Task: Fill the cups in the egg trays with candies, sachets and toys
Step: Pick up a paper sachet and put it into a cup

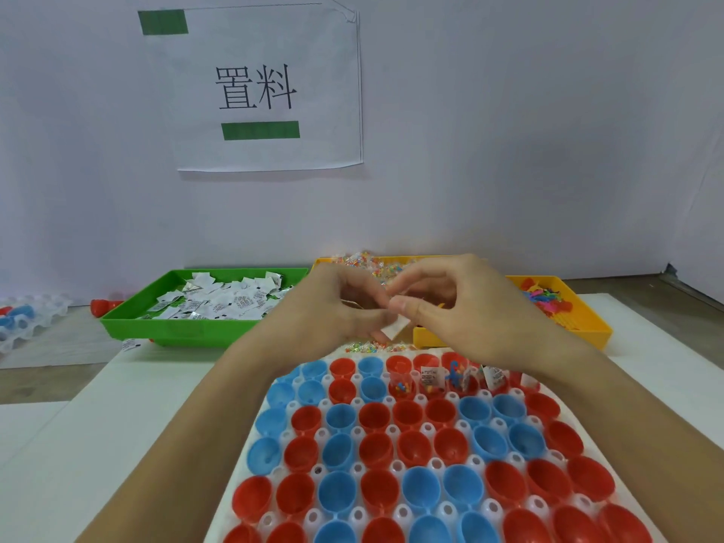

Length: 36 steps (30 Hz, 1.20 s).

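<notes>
A white egg tray (pixel 235 499) in front of me holds many red and blue cups (pixel 376 448). A few cups in the far rows at the right (pixel 431 380) hold candies, sachets and a toy; the others look empty. Above the tray's far edge my left hand (pixel 333 311) and my right hand (pixel 458 307) meet, both pinching a small white sachet (pixel 395 328) between the fingertips.
A green tray (pixel 129 319) of white sachets stands at the back left. A yellow tray (pixel 587 331) with candy packets and coloured toys stands behind my hands and to the right. Loose candy packets (pixel 368 347) lie by the egg tray. Another egg tray (pixel 23 319) sits far left.
</notes>
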Tool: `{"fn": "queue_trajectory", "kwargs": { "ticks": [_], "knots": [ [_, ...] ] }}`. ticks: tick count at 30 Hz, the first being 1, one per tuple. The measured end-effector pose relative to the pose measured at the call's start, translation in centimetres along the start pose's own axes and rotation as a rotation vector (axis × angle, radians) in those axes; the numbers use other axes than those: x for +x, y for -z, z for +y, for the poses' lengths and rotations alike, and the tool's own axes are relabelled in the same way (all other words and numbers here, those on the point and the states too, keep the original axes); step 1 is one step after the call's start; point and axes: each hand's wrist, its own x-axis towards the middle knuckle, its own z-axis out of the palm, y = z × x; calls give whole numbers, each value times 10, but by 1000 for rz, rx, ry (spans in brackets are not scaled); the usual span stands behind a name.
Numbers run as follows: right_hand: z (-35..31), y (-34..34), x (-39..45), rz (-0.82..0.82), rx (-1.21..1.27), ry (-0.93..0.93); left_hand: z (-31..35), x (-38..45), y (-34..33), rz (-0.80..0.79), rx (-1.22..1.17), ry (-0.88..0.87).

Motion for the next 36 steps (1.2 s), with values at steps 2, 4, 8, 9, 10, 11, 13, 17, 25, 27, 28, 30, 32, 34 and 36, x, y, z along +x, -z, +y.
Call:
{"fn": "queue_trajectory", "kwargs": {
  "ticks": [2, 4, 8, 9, 10, 11, 13, 17, 25, 27, 28, 30, 32, 34, 36],
  "knots": [
    [-1, 2, 0, 24, 26, 6, 1, 0, -5, -34, 27, -11],
    [1, 3, 0, -4, 36, -12, 0, 1, -8, -30, 27, -15],
    [6, 5, 0, -75, 14, -47, -4, 3, -11, -16, 41, -13],
    [7, 6, 0, -78, -8, -50, -5, 3, -11, -17, 41, -12],
    [8, 6, 0, -75, -31, -57, -6, 3, -11, -17, 47, -10],
    [10, 7, 0, -63, -55, -67, -7, 4, -10, -15, 63, -9],
    [13, 8, 1, -27, -112, -89, -10, 5, -8, -32, 139, -1],
    [14, 4, 1, -60, -162, -95, -15, 4, -4, -150, 301, 19],
    [15, -10, 0, -99, -214, -80, -20, 4, -11, -232, 468, 21],
    [15, -13, 0, -108, -219, -79, -21, 4, -12, -244, 471, 14],
    [15, -13, 0, -112, -217, -79, -21, 4, -11, -246, 469, 12],
    [15, -14, 0, -122, -209, -78, -21, 4, -11, -250, 460, 13],
    [14, -16, -1, -134, -209, -75, -21, 5, -10, -247, 461, 1],
    [13, -18, -1, -146, -206, -70, -21, 5, -10, -240, 462, -2],
    [11, -19, -1, -158, -201, -69, -21, 5, -10, -235, 464, 3]
  ]
}}
